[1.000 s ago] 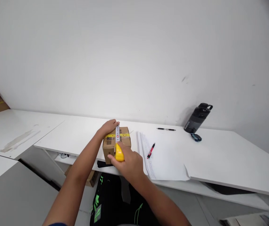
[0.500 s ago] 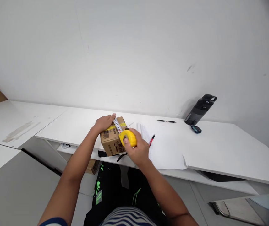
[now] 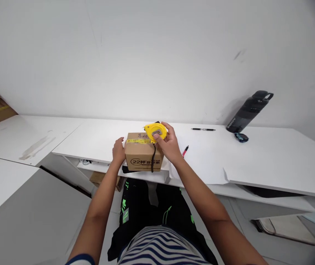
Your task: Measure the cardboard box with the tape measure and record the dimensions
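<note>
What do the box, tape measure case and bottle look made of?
Box: cardboard, matte brown, with flat faces, dark printing and a yellow tape strip.
Tape measure case: probably hard plastic; smooth, bright yellow, rounded shell.
Bottle: likely plastic, dark and smooth, as the greyer middle looks see-through; coated metal can't be ruled out.

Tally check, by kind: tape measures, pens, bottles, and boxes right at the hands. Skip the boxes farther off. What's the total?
Tape measure: 1, in the right hand
Pens: 2, a black pen and a red pen
Bottle: 1
Cardboard box at the hands: 1
Total: 5
</note>
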The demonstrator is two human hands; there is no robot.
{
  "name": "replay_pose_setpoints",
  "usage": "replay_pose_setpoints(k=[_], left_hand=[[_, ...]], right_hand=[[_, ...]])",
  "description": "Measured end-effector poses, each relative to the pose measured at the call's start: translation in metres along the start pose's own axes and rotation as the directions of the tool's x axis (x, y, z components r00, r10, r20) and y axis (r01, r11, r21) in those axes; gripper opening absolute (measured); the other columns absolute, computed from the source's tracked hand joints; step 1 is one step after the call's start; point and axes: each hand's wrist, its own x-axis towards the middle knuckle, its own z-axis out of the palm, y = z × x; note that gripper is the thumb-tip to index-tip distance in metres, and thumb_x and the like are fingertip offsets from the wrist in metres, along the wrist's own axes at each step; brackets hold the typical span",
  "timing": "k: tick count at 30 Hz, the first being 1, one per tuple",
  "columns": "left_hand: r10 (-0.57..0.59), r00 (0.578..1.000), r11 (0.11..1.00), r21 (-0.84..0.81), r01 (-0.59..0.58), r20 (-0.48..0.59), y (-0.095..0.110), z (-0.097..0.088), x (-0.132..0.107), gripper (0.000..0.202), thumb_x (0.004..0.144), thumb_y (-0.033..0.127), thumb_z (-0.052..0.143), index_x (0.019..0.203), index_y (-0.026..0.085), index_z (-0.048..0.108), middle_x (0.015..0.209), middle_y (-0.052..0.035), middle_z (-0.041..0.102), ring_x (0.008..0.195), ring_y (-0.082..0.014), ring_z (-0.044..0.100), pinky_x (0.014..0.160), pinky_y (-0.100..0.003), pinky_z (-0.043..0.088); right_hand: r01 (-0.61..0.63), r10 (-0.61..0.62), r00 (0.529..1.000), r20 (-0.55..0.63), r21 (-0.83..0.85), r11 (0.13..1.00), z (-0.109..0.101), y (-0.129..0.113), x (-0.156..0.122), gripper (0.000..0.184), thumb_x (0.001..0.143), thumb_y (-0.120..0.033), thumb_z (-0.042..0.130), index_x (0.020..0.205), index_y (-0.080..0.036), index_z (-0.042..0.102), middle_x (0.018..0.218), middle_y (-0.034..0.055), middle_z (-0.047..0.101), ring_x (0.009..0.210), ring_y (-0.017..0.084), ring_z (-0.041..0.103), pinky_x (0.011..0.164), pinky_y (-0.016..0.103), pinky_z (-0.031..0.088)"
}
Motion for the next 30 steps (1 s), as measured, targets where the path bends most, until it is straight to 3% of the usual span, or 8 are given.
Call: replay_pose_setpoints(k=[4, 7, 11, 14, 17, 22, 25, 30], left_hand=[[-0.062, 0.993, 0.997, -0.043, 0.058, -0.102, 0.018, -0.011, -0.004, 0.024, 0.089, 0.04, 0.052, 0.098, 0.019, 0.058, 0.107, -0.0105, 0.065, 0.094, -0.0223, 0.061, 0.082, -0.034, 0.047], [0.009, 0.999, 0.991, -0.132, -0.014, -0.044, 0.049, -0.037, -0.019, 0.035, 0.096, 0.048, 0.04, 0.081, 0.02, 0.055, 0.084, -0.0037, 0.063, 0.078, -0.0179, 0.058, 0.074, -0.03, 0.045], [0.223, 0.921, 0.956, -0.256, -0.143, 0.321, 0.1, -0.065, -0.043, 0.047, 0.095, 0.058, 0.038, 0.077, 0.019, 0.057, 0.074, -0.0006, 0.059, 0.071, -0.0156, 0.053, 0.067, -0.028, 0.04], [0.251, 0.831, 0.942, -0.323, -0.092, 0.496, 0.121, -0.075, -0.044, 0.048, 0.091, 0.06, 0.048, 0.066, 0.019, 0.05, 0.063, 0.002, 0.049, 0.06, -0.0122, 0.043, 0.058, -0.025, 0.033], [0.212, 0.829, 0.935, -0.355, -0.017, 0.518, 0.117, -0.08, -0.03, 0.049, 0.087, 0.055, 0.058, 0.057, 0.019, 0.043, 0.055, 0.0039, 0.039, 0.054, -0.01, 0.034, 0.054, -0.025, 0.027], [0.062, 0.922, 0.917, -0.387, 0.099, 0.383, 0.075, -0.079, 0.006, 0.047, 0.086, 0.046, 0.057, 0.052, 0.02, 0.038, 0.05, 0.0036, 0.037, 0.05, -0.0102, 0.034, 0.053, -0.027, 0.028], [-0.075, 0.873, 0.943, -0.25, 0.219, 0.482, 0.052, -0.067, 0.016, 0.047, 0.083, 0.05, 0.057, 0.052, 0.02, 0.04, 0.051, 0.0035, 0.036, 0.049, -0.0104, 0.032, 0.051, -0.027, 0.026], [-0.14, 0.797, 0.958, -0.121, 0.258, 0.587, 0.039, -0.042, 0.014, 0.051, 0.082, 0.066, 0.05, 0.072, 0.017, 0.059, 0.063, -0.0016, 0.053, 0.057, -0.0145, 0.042, 0.052, -0.027, 0.03]], right_hand=[[0.065, -0.046, 0.986, 0.162, -0.114, 0.991, -0.004, -0.001, -0.002, 0.073, 0.081, -0.048, 0.071, 0.141, -0.029, 0.035, 0.117, 0.0075, 0.062, 0.097, 0.021, 0.067, 0.087, 0.041, 0.059], [0.28, -0.209, 0.946, 0.249, -0.301, 0.912, -0.011, -0.01, -0.01, 0.068, 0.085, -0.043, 0.07, 0.142, -0.033, 0.035, 0.132, 0.0089, 0.055, 0.114, 0.025, 0.062, 0.096, 0.044, 0.055], [0.668, -0.466, 0.735, 0.493, -0.407, 0.623, -0.009, -0.027, -0.018, 0.063, 0.094, -0.025, 0.056, 0.148, -0.04, 0.026, 0.137, 0.0088, 0.05, 0.127, 0.025, 0.053, 0.099, 0.047, 0.052], [0.782, -0.5, 0.614, 0.61, -0.389, 0.487, -0.01, -0.038, -0.021, 0.067, 0.097, -0.014, 0.047, 0.151, -0.043, 0.019, 0.134, 0.0097, 0.049, 0.125, 0.025, 0.052, 0.092, 0.045, 0.056], [0.753, -0.426, 0.649, 0.63, -0.453, 0.477, -0.026, -0.045, -0.02, 0.065, 0.097, -0.014, 0.046, 0.15, -0.043, 0.023, 0.132, 0.0101, 0.049, 0.119, 0.025, 0.055, 0.085, 0.042, 0.058], [0.521, -0.228, 0.839, 0.494, -0.611, 0.596, -0.08, -0.045, -0.005, 0.052, 0.096, -0.028, 0.054, 0.145, -0.038, 0.04, 0.132, 0.0083, 0.055, 0.111, 0.025, 0.06, 0.081, 0.04, 0.057], [0.365, -0.07, 0.904, 0.422, -0.675, 0.64, -0.103, -0.042, 0.005, 0.046, 0.095, -0.035, 0.054, 0.14, -0.037, 0.047, 0.133, 0.0059, 0.058, 0.107, 0.024, 0.062, 0.077, 0.039, 0.057], [0.293, 0.057, 0.905, 0.422, -0.713, 0.637, -0.102, -0.035, 0.008, 0.047, 0.094, -0.036, 0.052, 0.141, -0.037, 0.049, 0.135, 0.005, 0.058, 0.109, 0.024, 0.062, 0.081, 0.04, 0.057]])
